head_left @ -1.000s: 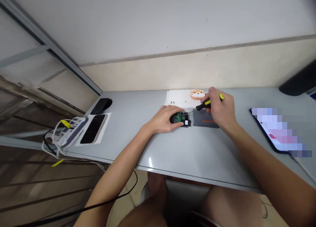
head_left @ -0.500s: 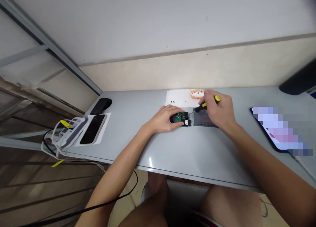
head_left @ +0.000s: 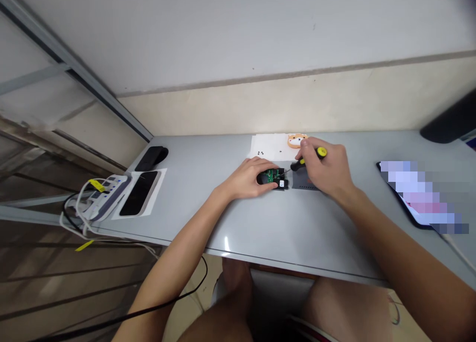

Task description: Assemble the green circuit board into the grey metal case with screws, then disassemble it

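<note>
My left hand [head_left: 250, 177] grips an opened black computer mouse [head_left: 281, 184] on the table, thumb and fingers on its two sides. A green circuit board [head_left: 270, 175] shows in it, partly covered by the hand. My right hand [head_left: 327, 166] is closed around a black and yellow screwdriver [head_left: 298, 163]. The screwdriver slants down to the left, its thin shaft reaching the board; whether the tip sits in a screw is too small to tell. Below my right hand lies a dark grey flat sheet [head_left: 302, 179], partly hidden.
Several tiny dark screws [head_left: 260, 153] lie on white paper [head_left: 272, 142], beside an orange and white animal-face case [head_left: 295, 141]. A lit tablet [head_left: 420, 196] rests at the right. Leftward are a dark phone [head_left: 140, 193], a power strip [head_left: 111, 198] with cables and a black strap-like object [head_left: 150, 158].
My right hand and the screwdriver handle have shifted slightly left and down, with the handle turned a little. The left hand and the mouse stay nearly where they were.
</note>
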A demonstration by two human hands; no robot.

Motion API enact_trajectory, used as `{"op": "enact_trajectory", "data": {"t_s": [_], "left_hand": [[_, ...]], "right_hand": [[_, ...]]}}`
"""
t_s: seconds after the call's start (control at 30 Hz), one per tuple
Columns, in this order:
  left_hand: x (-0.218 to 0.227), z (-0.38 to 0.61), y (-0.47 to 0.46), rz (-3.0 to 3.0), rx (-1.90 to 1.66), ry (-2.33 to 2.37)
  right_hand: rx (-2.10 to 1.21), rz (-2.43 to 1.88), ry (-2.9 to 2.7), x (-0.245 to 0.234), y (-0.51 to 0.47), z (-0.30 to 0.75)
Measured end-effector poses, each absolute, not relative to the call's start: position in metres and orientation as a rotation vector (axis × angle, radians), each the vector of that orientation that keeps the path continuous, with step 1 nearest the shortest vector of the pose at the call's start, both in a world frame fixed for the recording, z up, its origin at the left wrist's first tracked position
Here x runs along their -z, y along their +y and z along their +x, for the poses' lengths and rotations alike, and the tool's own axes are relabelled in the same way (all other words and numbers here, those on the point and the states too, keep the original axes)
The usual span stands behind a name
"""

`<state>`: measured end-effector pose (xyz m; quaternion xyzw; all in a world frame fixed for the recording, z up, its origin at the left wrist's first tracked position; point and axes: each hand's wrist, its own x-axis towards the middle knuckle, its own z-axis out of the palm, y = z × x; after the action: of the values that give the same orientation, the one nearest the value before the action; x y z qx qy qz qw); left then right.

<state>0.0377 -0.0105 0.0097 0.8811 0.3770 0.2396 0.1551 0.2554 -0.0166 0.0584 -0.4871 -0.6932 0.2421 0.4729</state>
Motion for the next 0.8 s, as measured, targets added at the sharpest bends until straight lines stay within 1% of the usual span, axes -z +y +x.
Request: {"op": "enact_trajectory", "data": {"t_s": [0.2,0.37,0.47,0.57,0.63,0.7,0.8], "left_hand": [[-0.009,0.037,-0.01,2.528,-0.678,1.084],[-0.008,0.037,-0.011,2.528,-0.673,1.091],[-0.007,0.036,-0.01,2.532,-0.678,1.076],[-0.006,0.037,-0.01,2.527,-0.692,1.066],[-0.005,0.037,-0.009,2.522,-0.701,1.074],[-0.004,0.038,-0.009,2.518,-0.7,1.086],[-0.005,0.038,-0.009,2.512,-0.695,1.09]], "right_hand": [[-0.617,-1.203,-1.799,-0.065,-0.005,0.246],[-0.792,-1.135,-1.923,-0.075,0.015,0.239],[-0.962,-1.037,-1.951,-0.075,0.023,0.237],[-1.221,-0.861,-1.753,-0.069,0.024,0.233],[-1.332,-0.761,-1.584,-0.063,0.021,0.229],[-1.354,-0.713,-1.483,-0.057,0.018,0.223],[-1.289,-0.72,-1.347,-0.052,0.014,0.213]]}}
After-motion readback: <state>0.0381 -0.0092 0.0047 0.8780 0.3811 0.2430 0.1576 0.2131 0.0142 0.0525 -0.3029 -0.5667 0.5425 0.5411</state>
